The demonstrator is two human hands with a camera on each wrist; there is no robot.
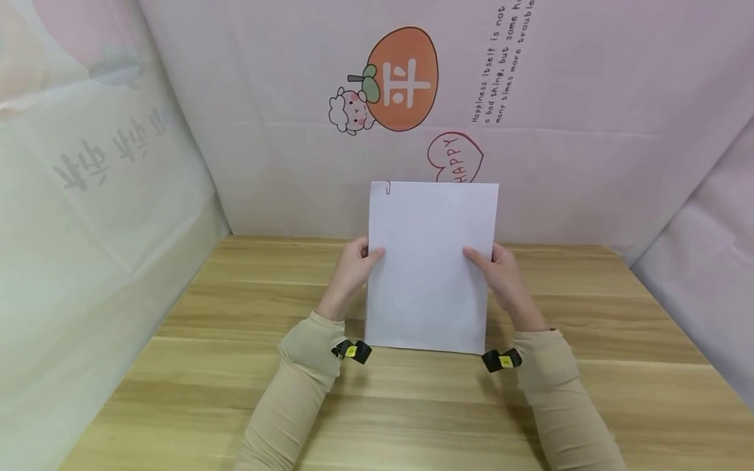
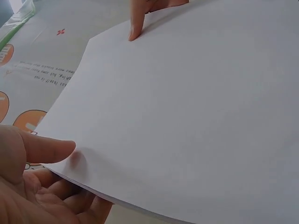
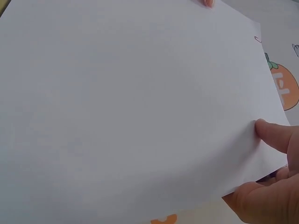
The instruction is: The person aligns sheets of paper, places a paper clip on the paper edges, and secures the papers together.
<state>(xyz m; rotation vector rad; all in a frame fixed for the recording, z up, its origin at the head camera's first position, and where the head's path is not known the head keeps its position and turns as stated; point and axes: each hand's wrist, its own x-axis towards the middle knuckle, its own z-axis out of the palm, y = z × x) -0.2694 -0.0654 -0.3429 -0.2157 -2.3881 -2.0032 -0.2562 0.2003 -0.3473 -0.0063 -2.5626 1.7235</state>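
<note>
A stack of white paper (image 1: 431,281) stands tilted up in front of me, its blank face toward the head camera. Near its top left corner a paper clip (image 1: 388,188) sits on the edge. My left hand (image 1: 353,268) grips the left side, thumb on the front and fingers behind. On the opposite side my right hand (image 1: 503,275) pinches the edge the same way. In the left wrist view several layered edges of the paper (image 2: 177,116) show above the curled fingers. The right wrist view shows the right thumb pressing the sheet (image 3: 140,102).
Below the paper lies a wooden table (image 1: 412,412). A pale cloth backdrop (image 1: 294,163) with printed cartoons and lettering rises behind it, with more cloth at both sides. A small black wrist camera (image 1: 356,352) is worn at each sleeve cuff.
</note>
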